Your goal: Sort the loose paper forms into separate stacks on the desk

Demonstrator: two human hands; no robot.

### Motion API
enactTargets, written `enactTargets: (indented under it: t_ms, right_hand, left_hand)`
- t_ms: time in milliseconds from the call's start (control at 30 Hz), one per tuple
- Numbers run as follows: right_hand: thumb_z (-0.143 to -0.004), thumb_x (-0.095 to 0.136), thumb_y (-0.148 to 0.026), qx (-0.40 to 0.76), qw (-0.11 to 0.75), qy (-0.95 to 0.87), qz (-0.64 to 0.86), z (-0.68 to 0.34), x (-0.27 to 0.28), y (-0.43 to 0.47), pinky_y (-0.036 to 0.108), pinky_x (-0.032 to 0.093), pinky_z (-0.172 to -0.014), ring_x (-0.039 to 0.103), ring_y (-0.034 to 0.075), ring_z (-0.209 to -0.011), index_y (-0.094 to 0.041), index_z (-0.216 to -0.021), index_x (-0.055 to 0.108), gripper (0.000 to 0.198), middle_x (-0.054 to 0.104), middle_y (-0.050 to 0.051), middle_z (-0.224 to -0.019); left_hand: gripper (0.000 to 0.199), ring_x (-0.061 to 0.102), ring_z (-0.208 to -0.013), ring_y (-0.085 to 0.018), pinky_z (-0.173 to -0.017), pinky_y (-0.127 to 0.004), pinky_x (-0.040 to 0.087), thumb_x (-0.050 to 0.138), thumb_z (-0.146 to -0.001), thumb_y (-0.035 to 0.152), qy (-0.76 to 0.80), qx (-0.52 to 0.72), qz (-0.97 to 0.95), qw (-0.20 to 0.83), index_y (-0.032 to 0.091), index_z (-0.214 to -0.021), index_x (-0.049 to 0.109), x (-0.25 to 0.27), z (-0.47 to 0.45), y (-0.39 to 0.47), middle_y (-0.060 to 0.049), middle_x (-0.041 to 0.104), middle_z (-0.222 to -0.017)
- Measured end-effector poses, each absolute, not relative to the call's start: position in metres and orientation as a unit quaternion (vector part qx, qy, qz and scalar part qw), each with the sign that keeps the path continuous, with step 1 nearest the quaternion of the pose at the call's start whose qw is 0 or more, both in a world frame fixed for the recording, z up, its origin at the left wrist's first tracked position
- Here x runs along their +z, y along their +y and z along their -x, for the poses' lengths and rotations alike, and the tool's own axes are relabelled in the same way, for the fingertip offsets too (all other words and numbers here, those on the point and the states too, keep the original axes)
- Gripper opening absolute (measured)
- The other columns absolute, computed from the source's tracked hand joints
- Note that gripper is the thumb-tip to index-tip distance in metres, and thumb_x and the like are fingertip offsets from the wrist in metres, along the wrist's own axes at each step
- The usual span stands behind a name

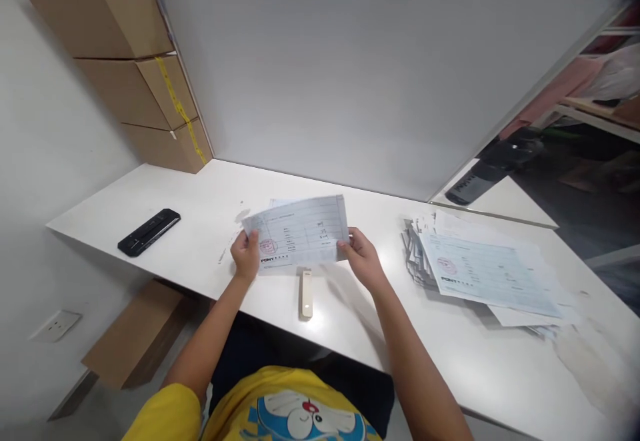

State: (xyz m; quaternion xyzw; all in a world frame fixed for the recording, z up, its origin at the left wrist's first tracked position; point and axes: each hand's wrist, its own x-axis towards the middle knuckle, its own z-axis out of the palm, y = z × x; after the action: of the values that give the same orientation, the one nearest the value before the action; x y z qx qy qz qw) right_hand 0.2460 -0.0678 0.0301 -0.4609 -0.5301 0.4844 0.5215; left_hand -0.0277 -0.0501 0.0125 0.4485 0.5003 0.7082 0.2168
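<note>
Between my two hands a printed paper form (300, 228) with a red round stamp is held up, tilted a little above the white table. My left hand (247, 254) pinches its left edge, thumb on the front. At the right edge, my right hand (361, 254) grips it the same way. Behind the form's top edge another bit of pale paper peeks out; whether it is a separate sheet I cannot tell. Just below the form lies a cream-coloured, slim stapler-like object (306, 294), its upper end close to the paper.
A thick, uneven stack of papers (480, 271) lies on the right of the table (200, 188). A black phone-like device (149, 232) is at the left. Cardboard boxes (165, 141) and a whiteboard (320, 81) stand behind. A dark bottle (493, 164) shows at the back right.
</note>
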Motion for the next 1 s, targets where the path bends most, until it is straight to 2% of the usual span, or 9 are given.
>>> enactTargets:
  t_ms: [100,167,233,400,567,733,833,933,1000]
  right_hand:
    - [-0.078,0.072,-0.05,0.533,0.503,-0.478,0.484,-0.252,0.043,-0.117,0.037,0.055,-0.072,0.069,0.027,-0.087,-0.03,-0.114,0.063,0.042,0.074,0.005,-0.092]
    - [-0.076,0.075,-0.05,0.571,0.464,-0.447,0.509,-0.251,0.04,-0.163,0.037,0.056,-0.071,0.07,0.029,-0.086,-0.031,-0.121,0.064,0.05,0.075,0.006,-0.092]
    - [-0.079,0.073,-0.052,0.616,0.427,-0.406,0.523,-0.249,0.027,-0.211,0.039,0.057,-0.075,0.07,0.029,-0.088,-0.033,-0.13,0.06,0.056,0.075,0.006,-0.098]
    - [-0.081,0.072,-0.057,0.661,0.374,-0.307,0.574,-0.264,-0.018,-0.29,0.04,0.057,-0.078,0.071,0.029,-0.092,-0.032,-0.131,0.057,0.058,0.074,0.008,-0.109]
    - [-0.078,0.073,-0.057,0.643,0.358,-0.246,0.631,-0.286,-0.026,-0.308,0.041,0.058,-0.076,0.07,0.029,-0.086,-0.034,-0.135,0.051,0.065,0.074,0.006,-0.099]
    - [-0.071,0.075,-0.062,0.616,0.341,-0.254,0.664,-0.288,-0.015,-0.312,0.042,0.058,-0.069,0.068,0.03,-0.076,-0.033,-0.129,0.057,0.067,0.07,0.004,-0.077]
    - [-0.068,0.073,-0.064,0.588,0.33,-0.279,0.683,-0.289,-0.011,-0.313,0.041,0.058,-0.067,0.068,0.031,-0.078,-0.032,-0.126,0.059,0.068,0.071,0.005,-0.08]
    - [-0.073,0.069,-0.064,0.58,0.303,-0.298,0.695,-0.292,-0.008,-0.315,0.039,0.056,-0.062,0.066,0.028,-0.069,-0.031,-0.131,0.056,0.069,0.069,0.003,-0.076]
    - [-0.077,0.067,-0.064,0.589,0.287,-0.313,0.687,-0.295,-0.006,-0.317,0.039,0.055,-0.06,0.064,0.026,-0.062,-0.03,-0.136,0.052,0.07,0.066,0.001,-0.073]
  left_hand:
    - [0.064,0.071,-0.098,-0.023,-0.081,-0.034,0.058,0.063,-0.085,0.065,0.447,0.743,-0.42,0.267,0.025,-0.135,0.052,0.015,0.037,-0.068,-0.011,0.068,-0.12]
    - [0.064,0.07,-0.105,-0.023,-0.085,-0.034,0.057,0.062,-0.088,0.061,0.442,0.735,-0.419,0.299,0.029,-0.141,0.045,0.01,0.044,-0.079,-0.012,0.062,-0.131]
    - [0.059,0.07,-0.106,-0.022,-0.085,-0.034,0.056,0.062,-0.09,0.057,0.458,0.714,-0.414,0.331,0.03,-0.14,0.046,0.001,0.05,-0.084,-0.011,0.061,-0.132]
    - [0.043,0.071,-0.101,-0.02,-0.088,-0.035,0.054,0.058,-0.094,0.05,0.479,0.661,-0.437,0.378,0.023,-0.128,0.057,-0.019,0.049,-0.072,-0.01,0.067,-0.12]
    - [0.034,0.066,-0.114,-0.025,-0.1,-0.044,0.052,0.057,-0.096,0.041,0.466,0.532,-0.617,0.345,0.023,-0.125,0.062,-0.01,0.029,-0.099,-0.011,0.069,-0.12]
    - [0.039,0.055,-0.134,-0.028,-0.11,-0.046,0.049,0.049,-0.1,0.037,0.4,0.375,-0.746,0.378,0.029,-0.138,0.057,0.014,0.001,-0.168,-0.009,0.063,-0.137]
    - [0.041,0.05,-0.139,-0.029,-0.114,-0.045,0.046,0.051,-0.1,0.037,0.43,0.364,-0.728,0.392,0.03,-0.14,0.054,0.016,-0.004,-0.189,-0.007,0.058,-0.145]
    - [0.045,0.052,-0.137,-0.029,-0.108,-0.042,0.05,0.051,-0.099,0.036,0.494,0.357,-0.668,0.427,0.031,-0.144,0.049,0.01,-0.001,-0.195,-0.007,0.056,-0.147]
    - [0.047,0.05,-0.139,-0.029,-0.11,-0.043,0.049,0.052,-0.099,0.034,0.509,0.338,-0.659,0.437,0.031,-0.146,0.046,0.007,0.0,-0.199,-0.007,0.054,-0.148]
